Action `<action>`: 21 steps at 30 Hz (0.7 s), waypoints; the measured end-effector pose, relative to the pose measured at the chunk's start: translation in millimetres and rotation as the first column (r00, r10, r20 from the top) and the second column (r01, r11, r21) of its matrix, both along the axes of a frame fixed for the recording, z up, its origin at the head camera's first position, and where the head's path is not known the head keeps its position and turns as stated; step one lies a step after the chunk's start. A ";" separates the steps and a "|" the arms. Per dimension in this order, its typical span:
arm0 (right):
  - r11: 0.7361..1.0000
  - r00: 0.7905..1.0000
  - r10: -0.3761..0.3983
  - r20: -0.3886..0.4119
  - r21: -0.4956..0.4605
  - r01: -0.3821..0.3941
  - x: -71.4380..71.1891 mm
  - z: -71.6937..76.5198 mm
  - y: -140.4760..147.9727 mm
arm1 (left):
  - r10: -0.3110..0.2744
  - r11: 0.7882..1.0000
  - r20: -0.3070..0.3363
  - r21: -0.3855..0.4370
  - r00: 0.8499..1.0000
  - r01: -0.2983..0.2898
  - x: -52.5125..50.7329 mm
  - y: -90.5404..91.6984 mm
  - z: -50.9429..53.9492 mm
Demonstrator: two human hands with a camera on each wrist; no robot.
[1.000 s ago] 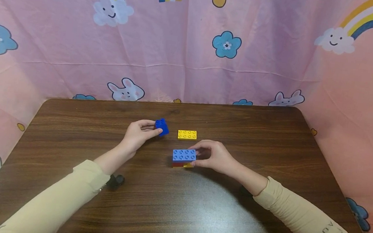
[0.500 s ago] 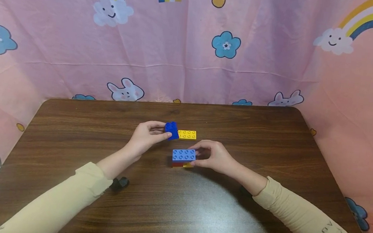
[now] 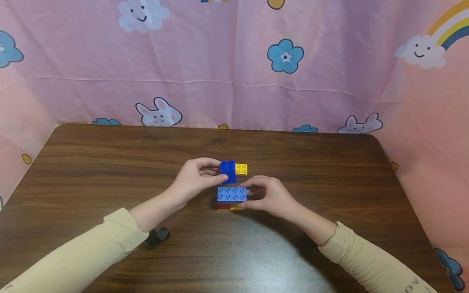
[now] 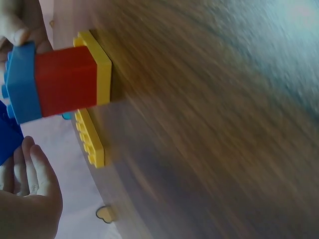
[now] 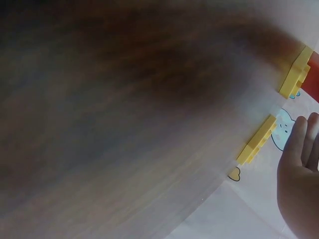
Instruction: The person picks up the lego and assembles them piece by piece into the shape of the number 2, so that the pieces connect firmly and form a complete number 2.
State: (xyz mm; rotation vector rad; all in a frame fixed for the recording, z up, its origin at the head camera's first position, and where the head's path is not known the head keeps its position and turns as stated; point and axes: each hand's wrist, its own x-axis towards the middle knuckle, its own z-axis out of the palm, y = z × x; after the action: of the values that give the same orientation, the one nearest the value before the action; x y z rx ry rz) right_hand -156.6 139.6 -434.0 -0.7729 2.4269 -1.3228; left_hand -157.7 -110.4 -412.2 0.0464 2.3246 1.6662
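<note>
We pinch the dark-blue toy brick [image 3: 229, 170] in our left hand [image 3: 194, 180], above the wood-grain table [image 3: 107, 168] | our right hand [image 3: 272, 198] grips the blue-red-yellow brick stack [image 3: 231, 197] standing on it | yellow eight-stud brick [image 3: 241, 169] lies behind

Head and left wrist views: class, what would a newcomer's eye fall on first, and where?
First, the stack, light blue over red over yellow, standing on the table in the right hand's grip. Next, the dark blue brick raised in the left hand's grip, partly hiding the loose yellow brick in the head view. Pink cloth hangs behind.
</note>
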 end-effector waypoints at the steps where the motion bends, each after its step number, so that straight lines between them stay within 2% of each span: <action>1: 1.000 1.000 0.002 0.000 -0.004 -0.002 0.0 0.1 0.2 | -0.005 1.000 -0.004 -0.001 1.000 0.005 1.1 1.2 0.5; 7: 1.000 1.000 0.000 -0.003 0.002 0.000 -1.2 -1.1 1.6 | -0.031 0.999 -0.017 -0.010 0.999 0.031 7.7 6.8 4.7; 15: 1.000 1.000 -0.001 0.018 0.008 0.001 -1.5 -0.5 3.0 | -0.038 0.999 -0.016 0.031 0.999 0.039 12.5 11.6 6.7; 21: 1.000 1.000 -0.001 0.019 0.003 0.000 -1.3 -0.1 3.3 | -0.056 0.998 -0.046 0.001 0.997 0.056 14.2 14.4 6.4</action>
State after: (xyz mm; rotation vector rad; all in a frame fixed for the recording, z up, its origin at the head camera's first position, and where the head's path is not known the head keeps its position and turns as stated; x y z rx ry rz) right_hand -158.0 143.0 -434.1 -0.7554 2.4141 -1.3199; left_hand -143.5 -96.0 -405.7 0.1508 2.3319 1.6576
